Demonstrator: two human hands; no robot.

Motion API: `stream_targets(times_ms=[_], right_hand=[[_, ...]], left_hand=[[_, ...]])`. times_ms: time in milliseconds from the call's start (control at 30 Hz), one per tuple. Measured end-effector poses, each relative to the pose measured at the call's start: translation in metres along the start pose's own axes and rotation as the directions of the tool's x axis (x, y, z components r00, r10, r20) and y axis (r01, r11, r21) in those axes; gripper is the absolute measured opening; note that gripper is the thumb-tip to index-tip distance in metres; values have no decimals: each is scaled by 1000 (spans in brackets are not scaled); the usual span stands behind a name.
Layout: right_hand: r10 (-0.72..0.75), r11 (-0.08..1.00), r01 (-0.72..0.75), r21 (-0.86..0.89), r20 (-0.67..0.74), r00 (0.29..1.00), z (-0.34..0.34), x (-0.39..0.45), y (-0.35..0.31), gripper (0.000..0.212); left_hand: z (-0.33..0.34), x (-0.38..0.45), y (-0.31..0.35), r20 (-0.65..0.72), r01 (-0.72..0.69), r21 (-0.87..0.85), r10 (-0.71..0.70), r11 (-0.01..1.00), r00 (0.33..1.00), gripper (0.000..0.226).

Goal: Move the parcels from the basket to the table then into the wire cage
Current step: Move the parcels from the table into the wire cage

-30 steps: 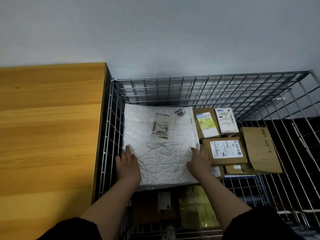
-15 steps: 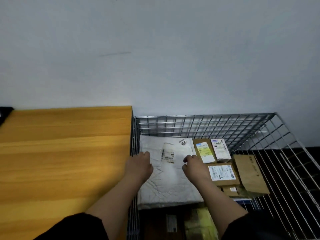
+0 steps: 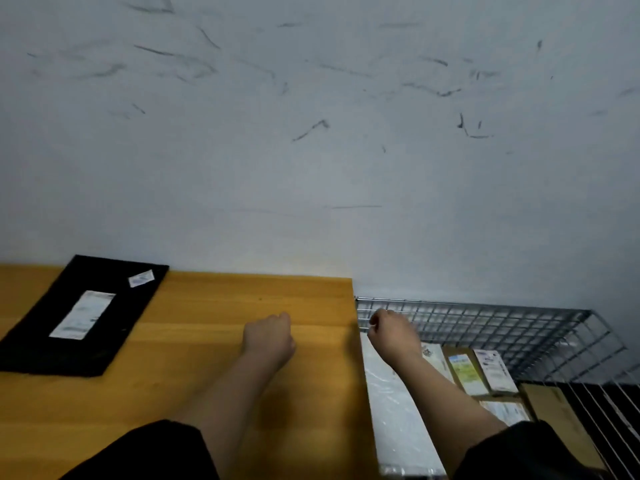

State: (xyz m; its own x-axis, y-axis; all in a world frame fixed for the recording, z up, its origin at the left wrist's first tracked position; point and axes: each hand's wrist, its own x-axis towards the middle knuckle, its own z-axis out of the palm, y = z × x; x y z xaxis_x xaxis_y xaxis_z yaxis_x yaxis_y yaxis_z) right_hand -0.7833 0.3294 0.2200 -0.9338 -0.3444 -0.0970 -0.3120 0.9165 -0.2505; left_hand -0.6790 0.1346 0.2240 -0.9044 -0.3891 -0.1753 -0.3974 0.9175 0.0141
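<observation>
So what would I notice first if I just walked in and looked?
Probably the big black parcel lying flat on the wooden table, far left. Then the wire cage on the right, with a white parcel and small brown boxes inside. Both hands, left hand and right hand, hold nothing.

The scene is dim and evenly lit, with a cool grey cast over the wall point(image 3: 318, 133) and no visible lamp or hard highlight. Soft, faint shadows lie under the forearms on the wooden table point(image 3: 207, 375). The whole frame is slightly smeared: the left hand point(image 3: 268, 336) and right hand point(image 3: 393, 332) have fuzzy outlines, and the label on the black parcel point(image 3: 81, 315) is unreadable (print on the boxes too). Wide-angle distortion bends the wire cage point(image 3: 485, 320) at the right edge, where its interior falls into deep shadow.
</observation>
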Motion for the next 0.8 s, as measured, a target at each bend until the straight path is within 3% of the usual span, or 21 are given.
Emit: stream_targets(times_ms=[333, 800], right_hand=[[-27, 997, 23, 76, 56, 998, 13, -23, -141, 31], [-204, 979, 196, 63, 173, 964, 14, -33, -229, 35]], left_hand=[[-25, -22, -147, 17, 85, 35, -85, 996, 996, 29], [-39, -102, -240, 2, 384, 16, -384, 923, 923, 34]])
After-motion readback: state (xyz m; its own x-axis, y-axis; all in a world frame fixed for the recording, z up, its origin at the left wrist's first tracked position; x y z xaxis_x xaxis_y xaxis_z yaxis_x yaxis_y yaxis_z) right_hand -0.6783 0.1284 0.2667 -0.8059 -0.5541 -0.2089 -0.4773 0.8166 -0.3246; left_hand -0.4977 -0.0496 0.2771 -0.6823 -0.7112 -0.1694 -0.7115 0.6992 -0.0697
